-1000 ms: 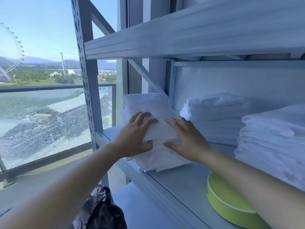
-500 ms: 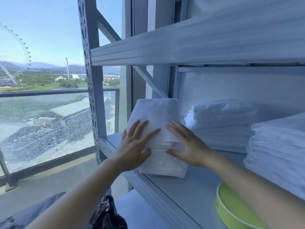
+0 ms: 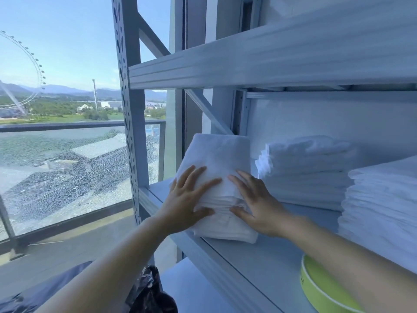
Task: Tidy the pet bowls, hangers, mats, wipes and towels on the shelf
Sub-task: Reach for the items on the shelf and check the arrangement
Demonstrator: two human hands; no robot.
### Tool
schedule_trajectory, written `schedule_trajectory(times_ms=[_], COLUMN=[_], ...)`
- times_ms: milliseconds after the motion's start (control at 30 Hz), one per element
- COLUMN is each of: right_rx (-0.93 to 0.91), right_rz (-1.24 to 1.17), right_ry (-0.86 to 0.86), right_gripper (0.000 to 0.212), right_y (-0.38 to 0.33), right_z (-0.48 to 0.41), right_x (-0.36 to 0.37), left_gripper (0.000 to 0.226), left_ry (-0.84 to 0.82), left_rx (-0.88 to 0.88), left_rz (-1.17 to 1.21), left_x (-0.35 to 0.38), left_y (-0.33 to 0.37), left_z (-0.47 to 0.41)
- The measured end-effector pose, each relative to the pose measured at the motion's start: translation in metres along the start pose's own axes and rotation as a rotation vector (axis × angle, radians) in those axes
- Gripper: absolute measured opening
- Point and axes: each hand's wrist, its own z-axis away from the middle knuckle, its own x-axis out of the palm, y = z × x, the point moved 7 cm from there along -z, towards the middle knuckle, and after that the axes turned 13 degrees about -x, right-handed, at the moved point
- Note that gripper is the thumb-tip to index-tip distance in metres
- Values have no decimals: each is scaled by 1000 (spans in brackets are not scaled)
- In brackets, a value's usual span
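Note:
A stack of folded white towels sits at the left end of the grey metal shelf. My left hand lies on the stack's near left corner, fingers spread on top and thumb against its front. On the near right corner my right hand does the same. Two more white towel stacks stand on this shelf, one at the back and a taller one at the right. A round lime-green pet bowl sits on the shelf's front edge under my right forearm.
The upright post of the shelf stands just left of the towels, with a diagonal brace behind. The shelf above hangs low over the stacks. A crumpled black plastic bag lies below, next to a lower shelf board. A cracked window is at the left.
The near towel stack now lies squarer and farther in on the shelf, with both hands still pressed on it. The view has shifted slightly to the left.

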Motion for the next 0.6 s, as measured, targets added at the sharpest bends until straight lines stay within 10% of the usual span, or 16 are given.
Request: schedule_trajectory(times_ms=[600], right_rx=[156], right_rz=[-50], right_ry=[0], right_gripper=[75], right_y=[36], right_z=[14], right_x=[-44], left_gripper=[66], left_ry=[-152], left_rx=[-293], left_rz=[265], left_x=[-14], left_y=[30], left_z=[-21])
